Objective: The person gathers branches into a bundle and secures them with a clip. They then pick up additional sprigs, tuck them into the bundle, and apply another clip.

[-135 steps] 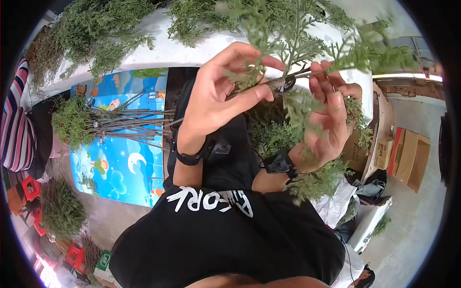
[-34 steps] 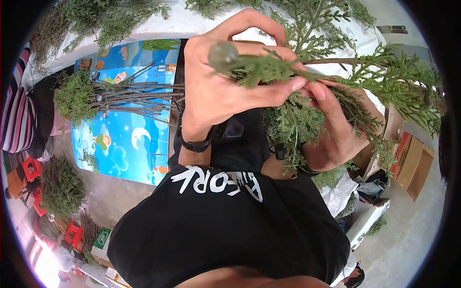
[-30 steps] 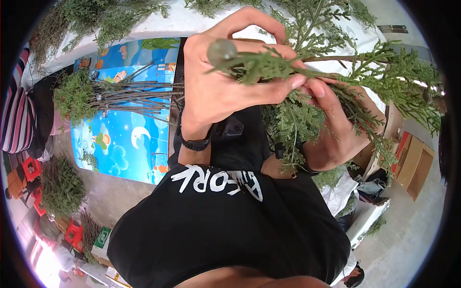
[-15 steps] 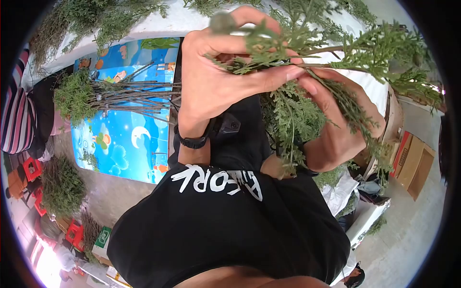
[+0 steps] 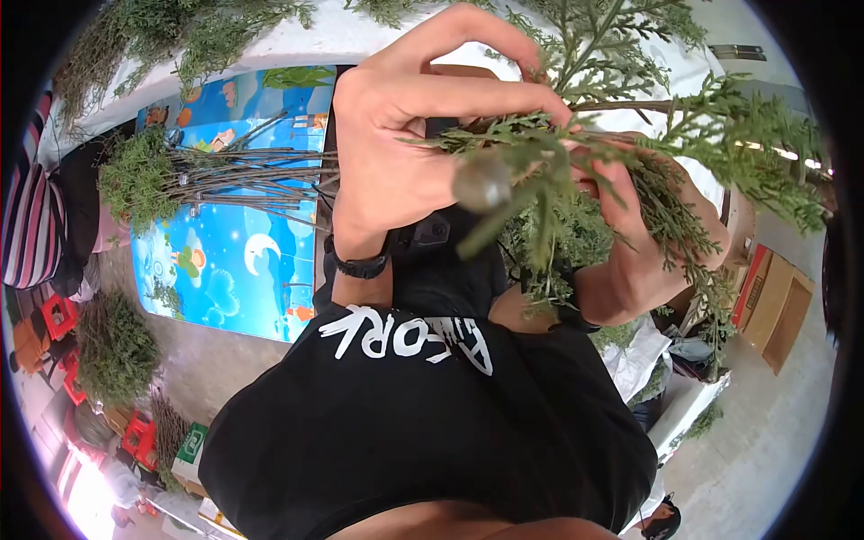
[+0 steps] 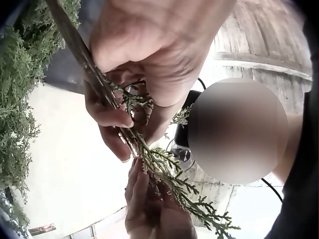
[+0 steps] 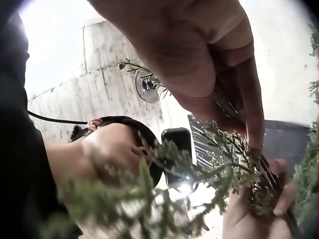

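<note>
My left hand (image 5: 382, 153), a dark band on its wrist, curls its fingers round thin brown stems (image 6: 89, 67) of evergreen branches (image 5: 756, 135). Opposite it, my right hand (image 5: 652, 247) pinches the same stems, its fingertips right beside the left ones. Feathery green leaves fan out to the right and hang below both hands. In front of the left hand a blurred round grey tip (image 5: 481, 183) sits on one sprig. The left wrist view shows the stems running through the left fingers towards the right hand (image 6: 157, 214). Leaves partly hide the right fingers in the head view.
A white-covered surface (image 5: 297, 45) with loose greenery lies ahead. At left, a bundle of stemmed branches (image 5: 135, 184) rests on a blue cartoon-printed sheet (image 5: 216, 288). Beyond are a leafy heap (image 5: 117, 351), red stools (image 5: 139, 436) and a striped sleeve (image 5: 31, 216). An open cardboard box (image 5: 781, 306) stands right.
Both hands, apart along the stems 4.5 seconds ago, have come together at the joint. The grey-tipped sprig has swung down and right across the left hand during the last half second.
</note>
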### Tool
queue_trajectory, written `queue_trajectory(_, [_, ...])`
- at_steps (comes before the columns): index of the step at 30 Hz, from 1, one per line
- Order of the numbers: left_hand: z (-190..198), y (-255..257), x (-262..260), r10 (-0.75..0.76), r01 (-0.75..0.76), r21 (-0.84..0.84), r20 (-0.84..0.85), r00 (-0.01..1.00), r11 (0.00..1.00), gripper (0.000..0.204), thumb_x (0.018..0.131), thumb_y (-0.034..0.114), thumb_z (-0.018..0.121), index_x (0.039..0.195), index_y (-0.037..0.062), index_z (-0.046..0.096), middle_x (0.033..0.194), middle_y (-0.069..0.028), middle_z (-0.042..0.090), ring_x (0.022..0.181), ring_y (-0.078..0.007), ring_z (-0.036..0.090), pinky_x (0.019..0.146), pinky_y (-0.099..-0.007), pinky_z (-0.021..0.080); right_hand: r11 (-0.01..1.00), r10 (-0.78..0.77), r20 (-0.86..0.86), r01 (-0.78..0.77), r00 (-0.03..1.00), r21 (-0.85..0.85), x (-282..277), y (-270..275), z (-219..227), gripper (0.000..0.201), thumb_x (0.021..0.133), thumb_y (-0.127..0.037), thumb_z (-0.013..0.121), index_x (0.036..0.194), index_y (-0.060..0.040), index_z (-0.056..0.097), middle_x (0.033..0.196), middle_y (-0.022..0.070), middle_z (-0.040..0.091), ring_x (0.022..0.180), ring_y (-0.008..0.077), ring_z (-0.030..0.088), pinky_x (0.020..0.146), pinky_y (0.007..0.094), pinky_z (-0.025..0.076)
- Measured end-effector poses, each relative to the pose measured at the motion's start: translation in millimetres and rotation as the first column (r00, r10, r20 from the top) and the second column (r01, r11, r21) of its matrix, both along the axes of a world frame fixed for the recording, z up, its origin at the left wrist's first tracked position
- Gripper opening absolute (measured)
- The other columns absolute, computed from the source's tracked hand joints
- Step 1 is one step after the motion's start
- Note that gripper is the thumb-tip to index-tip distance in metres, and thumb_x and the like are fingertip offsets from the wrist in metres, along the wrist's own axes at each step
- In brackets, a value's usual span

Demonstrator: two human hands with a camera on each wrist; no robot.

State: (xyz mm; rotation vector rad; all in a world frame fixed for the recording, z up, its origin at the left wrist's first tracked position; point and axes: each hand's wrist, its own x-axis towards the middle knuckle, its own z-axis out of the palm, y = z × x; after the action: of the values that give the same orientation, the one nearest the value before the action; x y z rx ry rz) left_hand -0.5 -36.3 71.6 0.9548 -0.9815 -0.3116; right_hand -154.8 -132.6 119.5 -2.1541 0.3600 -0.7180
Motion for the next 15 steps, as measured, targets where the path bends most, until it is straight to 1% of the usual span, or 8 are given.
queue_trajectory(1, [-0.2, -0.4, -0.5, -0.01, 0.01, -0.005, -0.008, 1.0, 1.0, 0.021, 0.072, -0.006, 0.074, 0.092, -0.002, 0.072, 0.095, -0.0121, 0.06, 0.078, -0.0192, 0.064, 0.067, -0.0289, 0.056, 0.994, 0.04, -0.041, -0.044, 0.998, -0.097, -2.1, -3.8, 2.7, 0.015, 0.084, 0.001, 0.064, 0.097, 0.0025, 0.069, 0.088, 0.0131, 0.07, 0.073, 0.0209, 0.069, 0.066, 0.0273, 0.055])
queue_trajectory(3, [0.9, -1.2, -1.1, -0.025, 0.024, -0.02, -0.022, 0.999, 1.0, 0.021, 0.072, -0.007, 0.074, 0.092, -0.0024, 0.072, 0.095, -0.0121, 0.06, 0.078, -0.0191, 0.063, 0.067, -0.0287, 0.056, 0.988, 0.063, -0.108, -0.077, 0.992, -0.132, -7.0, -9.1, 3.3, 0.017, 0.084, -0.001, 0.065, 0.101, 0.0021, 0.067, 0.091, 0.0122, 0.069, 0.075, 0.0203, 0.068, 0.068, 0.0278, 0.055])
queue_trajectory(7, [0.0, -2.9, -5.4, -0.077, 0.069, -0.088, -0.082, 0.994, 0.994, 0.021, 0.073, -0.007, 0.073, 0.093, -0.0032, 0.072, 0.094, -0.0121, 0.06, 0.078, -0.0187, 0.063, 0.067, -0.0283, 0.056, 0.994, 0.025, -0.204, -0.003, 0.979, 0.105, -13.5, -13.1, 0.1, 0.034, 0.084, -0.011, 0.069, 0.114, 0.0021, 0.059, 0.097, 0.0094, 0.067, 0.085, 0.016, 0.066, 0.077, 0.0279, 0.052])
queue_trajectory(10, [-1.4, -5.1, -5.8, -0.125, 0.094, -0.197, -0.152, 0.981, 0.976, 0.02, 0.073, -0.008, 0.072, 0.093, -0.0038, 0.072, 0.093, -0.0121, 0.06, 0.078, -0.0185, 0.063, 0.067, -0.028, 0.056, 0.951, 0.034, -0.215, 0.035, 0.976, 0.307, -8.6, -5.8, 10.7, 0.051, 0.085, -0.017, 0.07, 0.127, 0.0038, 0.048, 0.108, 0.0144, 0.062, 0.099, 0.0195, 0.063, 0.083, 0.0314, 0.051])
queue_trajectory(11, [-0.3, -4.7, -6.8, -0.143, 0.104, -0.227, -0.162, 0.976, 0.968, 0.02, 0.073, -0.008, 0.072, 0.093, -0.004, 0.072, 0.093, -0.0121, 0.06, 0.078, -0.0184, 0.063, 0.067, -0.0279, 0.056, 0.985, 0.148, -0.221, -0.123, 0.964, 0.122, -17.8, -18.2, 9.7, 0.054, 0.086, -0.017, 0.07, 0.129, 0.003, 0.045, 0.111, 0.016, 0.06, 0.101, 0.021, 0.062, 0.084, 0.0328, 0.051])
queue_trajectory(14, [3.5, 2.2, 5.6, -0.073, 0.074, -0.057, 0.007, 0.997, 0.996, 0.021, 0.073, -0.007, 0.072, 0.093, -0.0034, 0.072, 0.092, -0.0115, 0.059, 0.076, -0.0171, 0.062, 0.065, -0.0269, 0.054, 0.923, 0.377, -0.226, -0.385, 0.898, 0.007, -25.3, -37.0, 8.3, 0.074, 0.078, -0.017, 0.078, 0.137, -0.0018, 0.037, 0.122, 0.0209, 0.052, 0.108, 0.0274, 0.059, 0.089, 0.0381, 0.051])
queue_trajectory(15, [4.4, 4.3, 6.1, -0.044, 0.045, -0.008, 0.056, 0.997, 0.999, 0.021, 0.073, -0.007, 0.073, 0.093, -0.0027, 0.073, 0.093, -0.0113, 0.059, 0.076, -0.0168, 0.062, 0.064, -0.0273, 0.053, 0.891, 0.429, -0.194, -0.448, 0.883, -0.068, -21.5, -41.2, 5.9, 0.079, 0.075, -0.015, 0.08, 0.138, -0.0028, 0.035, 0.122, 0.0205, 0.052, 0.108, 0.0274, 0.059, 0.091, 0.0382, 0.051])
